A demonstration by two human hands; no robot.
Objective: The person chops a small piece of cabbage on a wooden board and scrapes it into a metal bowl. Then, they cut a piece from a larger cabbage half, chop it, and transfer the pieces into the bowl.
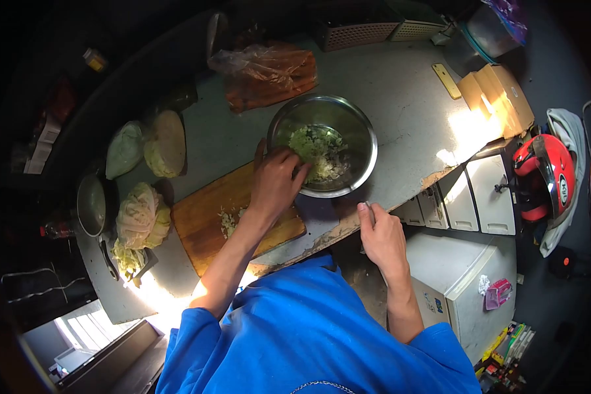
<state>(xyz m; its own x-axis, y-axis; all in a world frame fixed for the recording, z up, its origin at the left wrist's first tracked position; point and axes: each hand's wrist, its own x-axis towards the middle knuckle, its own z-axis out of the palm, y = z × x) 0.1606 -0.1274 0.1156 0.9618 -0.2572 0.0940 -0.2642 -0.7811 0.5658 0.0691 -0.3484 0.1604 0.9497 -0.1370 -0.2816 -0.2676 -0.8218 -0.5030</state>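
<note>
Chopped pale-green veg, prob. cabbage: main heap on floor of wide round silver metal mixing bowl; bowl stands on grey worktop, just beyond the board.

Brown rectangular wooden cutting board: flat, near worktop's front edge, left of bowl. Bears small scatter of pale chopped bits, next to L forearm; qty. small vs. heap in bowl.

L hand: at bowl's near-left rim, fingertips reaching inside, over edge of heap. Fingers bent, fairly close tog.; whether they pinch any veg, cannot tell.

R hand: off worktop's front edge, well apart from bowl. Fingers curled in, thumb pressed along slim grey implement, seen nearly end-on; poss. knife, ID uncertain.

Nearby, left side: leafy pale cabbage, partly stripped; large pale-green cabbage piece, smooth-faced; whitish-green wrapped bundle, contents n/k; round dark frying pan w/ handle twd. front.

Far side: orange carrots, apparently, under clear plastic bag.

Far right: yellow phone beside open brown cardboard box.

Step in hand (judged): transfer of chopped veg, board to bowl, seemingly mostly done. Next move calls for: L fingers loosened over heap, lifted clear of rim; leftover bits gathered off board; R grip kept firm, implement clear of L wrist.
</note>
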